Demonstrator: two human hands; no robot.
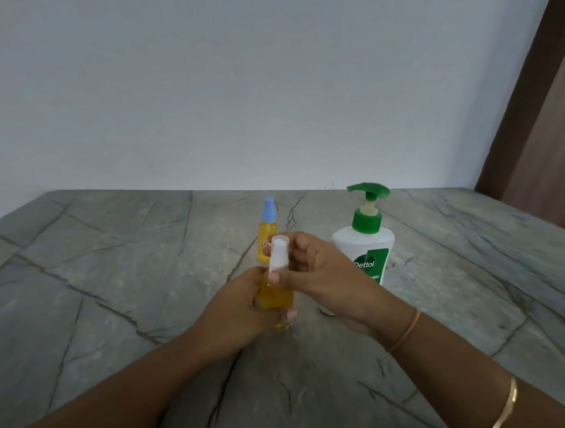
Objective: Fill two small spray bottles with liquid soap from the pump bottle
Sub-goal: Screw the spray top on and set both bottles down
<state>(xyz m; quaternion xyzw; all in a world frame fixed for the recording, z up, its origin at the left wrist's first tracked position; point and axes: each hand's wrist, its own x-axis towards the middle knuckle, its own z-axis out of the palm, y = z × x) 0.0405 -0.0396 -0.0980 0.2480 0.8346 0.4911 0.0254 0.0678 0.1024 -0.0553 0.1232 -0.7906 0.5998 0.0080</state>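
I see left hand (244, 313) gripping spray bottle (276, 294) upright, axis vertical | right hand (322, 271) pinching its white cap (279, 254), directly on top

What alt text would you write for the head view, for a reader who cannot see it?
The left hand grips a small bottle of yellow liquid while the right hand pinches its white spray top. Behind, on the grey counter, stand a blue-capped bottle and a green-topped pump bottle.
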